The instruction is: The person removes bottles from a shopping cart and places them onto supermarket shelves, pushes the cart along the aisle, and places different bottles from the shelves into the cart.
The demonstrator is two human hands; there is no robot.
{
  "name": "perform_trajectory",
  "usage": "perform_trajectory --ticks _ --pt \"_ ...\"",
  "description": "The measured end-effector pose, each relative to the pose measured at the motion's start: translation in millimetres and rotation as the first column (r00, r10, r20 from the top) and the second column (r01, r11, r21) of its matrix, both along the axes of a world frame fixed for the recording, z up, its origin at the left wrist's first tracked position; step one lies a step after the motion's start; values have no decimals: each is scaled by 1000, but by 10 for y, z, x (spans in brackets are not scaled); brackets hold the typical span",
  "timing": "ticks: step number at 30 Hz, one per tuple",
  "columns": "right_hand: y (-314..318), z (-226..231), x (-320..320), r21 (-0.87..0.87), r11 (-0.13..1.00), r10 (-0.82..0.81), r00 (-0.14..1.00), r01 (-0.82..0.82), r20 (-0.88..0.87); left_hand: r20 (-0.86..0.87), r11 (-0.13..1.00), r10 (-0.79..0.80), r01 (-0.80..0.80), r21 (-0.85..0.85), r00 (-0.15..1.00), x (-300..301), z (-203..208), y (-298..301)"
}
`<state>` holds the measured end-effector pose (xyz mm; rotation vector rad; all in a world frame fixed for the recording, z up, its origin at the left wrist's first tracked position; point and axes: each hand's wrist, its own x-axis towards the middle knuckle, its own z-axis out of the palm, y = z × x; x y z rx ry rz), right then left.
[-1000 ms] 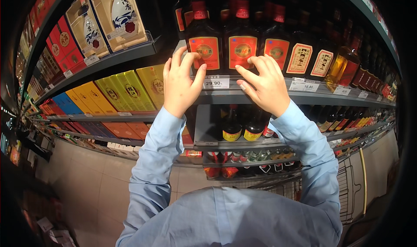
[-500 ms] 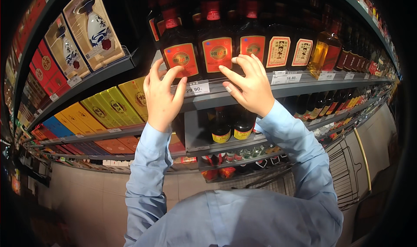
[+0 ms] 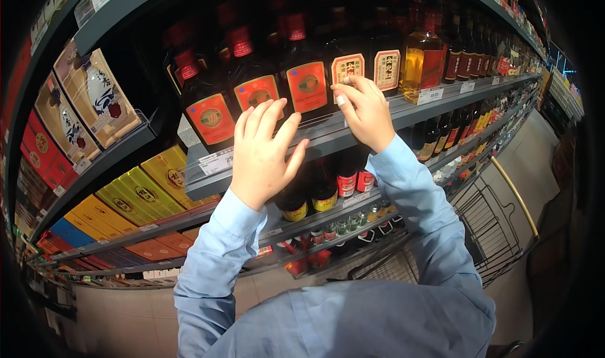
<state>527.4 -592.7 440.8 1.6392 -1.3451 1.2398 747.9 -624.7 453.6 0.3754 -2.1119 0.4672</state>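
Observation:
Three dark bottles with red labels and red caps stand side by side on the shelf: a left one [image 3: 210, 117], a middle one [image 3: 257, 92] and a right one [image 3: 306, 84]. My left hand [image 3: 261, 159] is spread in front of the middle bottle, fingertips over its lower label; contact cannot be made out. Beside them is a dark bottle with a cream label [image 3: 347, 67]. At its lower front, my right hand [image 3: 367, 115] has bent fingers with the thumb below them, and nothing visible is held. Another cream-labelled bottle [image 3: 386, 69] stands just right.
An amber bottle [image 3: 422, 60] and several dark bottles continue rightward. Price tags line the grey shelf edge [image 3: 409, 111]. Boxed bottles [image 3: 99, 92] and yellow cartons [image 3: 145, 191] fill the left shelves. A wire shopping cart [image 3: 488, 222] stands at the lower right.
The view has shifted, so the bottles sit farther left and lean more. My right hand has moved from the red-labelled bottles to the cream-labelled one; my left fingers have straightened.

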Motion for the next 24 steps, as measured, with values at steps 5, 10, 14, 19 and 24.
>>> perform_trajectory --ticks 5,10,14,19,24 --pt "-21 7 -13 22 1000 18 1000 -17 -17 66 999 -47 49 -19 997 -379 9 -59" --pt "23 7 -173 -2 1000 -1 1000 1 -27 108 997 -52 57 -44 993 -582 14 -89" --pt "24 35 -235 -25 999 -30 997 28 -77 146 991 -31 49 -126 989 -781 -2 -125" --pt "97 121 -451 -157 980 -117 992 121 39 174 981 -5 38 -188 985 -959 14 -175" --pt "93 43 -678 -122 977 -170 984 175 50 180 987 -20 49 -155 984 -1144 15 -166"
